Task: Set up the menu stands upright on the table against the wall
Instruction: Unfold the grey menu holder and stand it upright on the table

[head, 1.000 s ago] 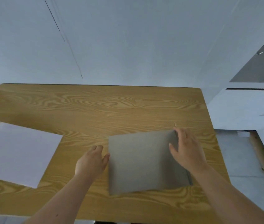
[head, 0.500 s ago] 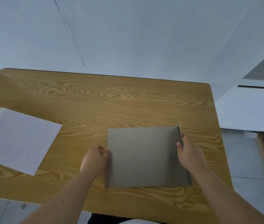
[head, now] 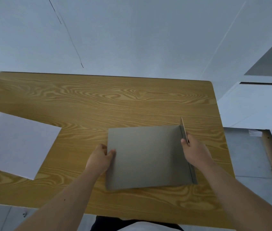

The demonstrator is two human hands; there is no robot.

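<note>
A grey cardboard menu stand [head: 146, 155] lies on the wooden table [head: 98, 104], near its front right. Its right flap is folded up on edge, and my right hand [head: 193, 150] grips that raised flap. My left hand [head: 101, 158] pinches the stand's left edge, thumb on top. A second menu stand, white [head: 15, 144], lies flat at the table's left side, away from both hands.
A pale wall [head: 132, 39] runs along the table's far edge, with a thin dark cable [head: 68, 32] hanging down it. To the right of the table are white panels [head: 255, 105] and a grey floor [head: 248, 155] with a wooden strip.
My right hand went from resting on the grey stand's right side to lifting its flap upright. My left hand closed onto the left edge. The camera shifted slightly.
</note>
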